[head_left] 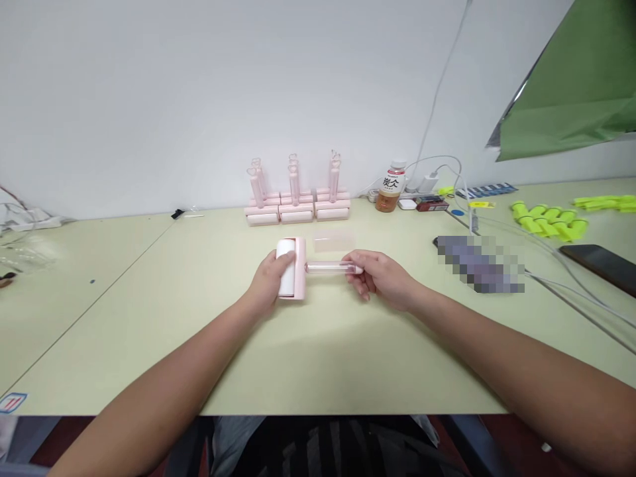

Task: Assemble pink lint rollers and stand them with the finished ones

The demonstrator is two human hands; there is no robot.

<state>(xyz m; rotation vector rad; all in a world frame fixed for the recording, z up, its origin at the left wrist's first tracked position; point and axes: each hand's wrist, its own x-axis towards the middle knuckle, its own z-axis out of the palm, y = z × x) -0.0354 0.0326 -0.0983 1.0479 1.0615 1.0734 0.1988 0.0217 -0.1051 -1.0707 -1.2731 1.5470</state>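
Between my hands is a pink lint roller (300,268) with a white roll and a clear pinkish handle, held sideways above the table. My left hand (268,281) is closed around the roll end, its thumb lying on the white roll. The fingers of my right hand (380,278) pinch the tip of the handle. Just behind it, a translucent pink cover (332,240) lies on the table. Farther back, several similar pink lint rollers (297,211) stand in rows with their handles up.
A drink bottle (391,189) stands by the wall, near cables and a white charger (428,182). On the right are yellow-green plastic pieces (549,222), a dark phone (603,265) and a pixelated object (477,265). A black clip-like item (177,214) lies back left.
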